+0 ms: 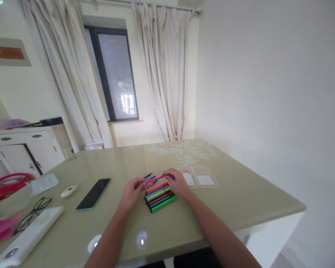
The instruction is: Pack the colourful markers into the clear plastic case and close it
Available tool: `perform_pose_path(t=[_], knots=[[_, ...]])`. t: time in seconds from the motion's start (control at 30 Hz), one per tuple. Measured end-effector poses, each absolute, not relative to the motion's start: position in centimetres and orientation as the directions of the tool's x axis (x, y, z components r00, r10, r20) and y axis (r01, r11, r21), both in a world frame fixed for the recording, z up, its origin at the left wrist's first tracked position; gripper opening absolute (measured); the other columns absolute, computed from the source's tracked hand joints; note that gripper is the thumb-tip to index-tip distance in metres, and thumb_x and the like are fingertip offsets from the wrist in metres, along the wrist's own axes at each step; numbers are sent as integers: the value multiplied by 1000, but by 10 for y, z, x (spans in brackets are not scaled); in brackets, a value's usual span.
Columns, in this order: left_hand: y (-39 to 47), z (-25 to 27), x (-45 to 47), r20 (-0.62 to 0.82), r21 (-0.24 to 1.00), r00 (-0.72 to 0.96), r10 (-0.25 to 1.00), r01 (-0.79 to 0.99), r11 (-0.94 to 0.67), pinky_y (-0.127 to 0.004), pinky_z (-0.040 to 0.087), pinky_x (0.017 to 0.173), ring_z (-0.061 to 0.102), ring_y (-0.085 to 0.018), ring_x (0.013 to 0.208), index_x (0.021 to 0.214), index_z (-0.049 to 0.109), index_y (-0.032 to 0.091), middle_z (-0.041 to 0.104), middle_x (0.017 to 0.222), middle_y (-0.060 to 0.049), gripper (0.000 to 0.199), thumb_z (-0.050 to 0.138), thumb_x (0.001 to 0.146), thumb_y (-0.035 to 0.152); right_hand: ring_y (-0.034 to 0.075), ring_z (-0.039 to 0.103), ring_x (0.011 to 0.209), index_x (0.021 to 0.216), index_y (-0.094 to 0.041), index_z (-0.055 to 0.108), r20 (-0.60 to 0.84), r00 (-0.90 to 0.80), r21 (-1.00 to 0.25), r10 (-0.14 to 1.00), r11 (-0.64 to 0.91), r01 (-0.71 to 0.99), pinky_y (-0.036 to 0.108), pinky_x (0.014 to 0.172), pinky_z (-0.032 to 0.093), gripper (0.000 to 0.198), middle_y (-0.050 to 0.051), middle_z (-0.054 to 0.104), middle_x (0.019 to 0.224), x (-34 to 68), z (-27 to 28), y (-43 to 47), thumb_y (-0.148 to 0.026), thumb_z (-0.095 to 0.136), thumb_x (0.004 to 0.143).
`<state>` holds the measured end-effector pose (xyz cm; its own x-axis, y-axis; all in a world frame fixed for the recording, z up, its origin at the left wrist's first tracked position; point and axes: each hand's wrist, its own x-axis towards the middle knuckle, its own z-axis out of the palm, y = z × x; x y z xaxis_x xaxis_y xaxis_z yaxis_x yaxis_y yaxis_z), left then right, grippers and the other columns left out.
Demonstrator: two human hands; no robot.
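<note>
Pink pen (154, 179), where is it?
Between left hand (131, 192) and right hand (178, 182), just beyond the row of markers (158, 194).
How do they hold it?
Each one pinches it near one end, fingers closed.
And the case (201, 171)?
Open, beside the right hand, white paper (205, 180) in each half.

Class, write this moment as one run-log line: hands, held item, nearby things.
left hand: pink pen, one end | right hand: same pen, other end | table: row of markers, black phone, clear case
</note>
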<state>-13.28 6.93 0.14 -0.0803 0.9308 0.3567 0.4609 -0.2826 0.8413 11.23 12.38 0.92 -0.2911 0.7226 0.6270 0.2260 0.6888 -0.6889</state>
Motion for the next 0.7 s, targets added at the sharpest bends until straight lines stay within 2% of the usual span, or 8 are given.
perform_pose_path(t=[0.17, 0.3, 0.47, 0.57, 0.7], knots=[[67, 5, -129, 330, 876, -82, 940, 398, -273, -34, 54, 73, 70, -24, 78, 85, 75, 18, 77, 82, -6, 31, 68, 77, 48, 20, 69, 87, 91, -24, 77, 606, -267, -729, 749, 658, 190, 33, 81, 54, 14, 5, 75, 90, 114, 10, 125, -28, 64, 91], [67, 4, -130, 325, 888, -115, 939, 379, -261, -33, 55, 72, 71, -24, 77, 84, 76, 18, 78, 80, -6, 35, 71, 74, 51, 21, 70, 88, 89, -25, 79, 583, -272, -744, 766, 637, 202, 35, 84, 55, 15, 5, 77, 92, 113, 9, 125, -31, 64, 90], [68, 5, -129, 318, 888, -99, 943, 380, -260, -32, 55, 72, 71, -24, 78, 86, 77, 18, 78, 81, -6, 37, 70, 75, 52, 22, 71, 86, 89, -24, 79, 574, -262, -769, 776, 621, 155, 36, 84, 56, 15, 5, 78, 90, 115, 8, 127, -32, 66, 88], [67, 6, -129, 318, 871, -72, 945, 416, -261, -33, 54, 73, 70, -24, 78, 85, 77, 18, 78, 83, -6, 37, 68, 77, 53, 22, 72, 84, 90, -22, 78, 520, -290, -811, 804, 571, 129, 36, 82, 56, 15, 6, 78, 92, 118, 9, 128, -30, 67, 86], [68, 6, -135, 356, 824, -110, 928, 506, -256, -34, 52, 74, 68, -24, 80, 84, 76, 17, 77, 83, -7, 42, 57, 84, 55, 21, 70, 85, 89, -20, 77, 474, -387, -776, 791, 583, 241, 34, 82, 54, 14, 6, 77, 92, 125, 11, 125, -22, 64, 84]])
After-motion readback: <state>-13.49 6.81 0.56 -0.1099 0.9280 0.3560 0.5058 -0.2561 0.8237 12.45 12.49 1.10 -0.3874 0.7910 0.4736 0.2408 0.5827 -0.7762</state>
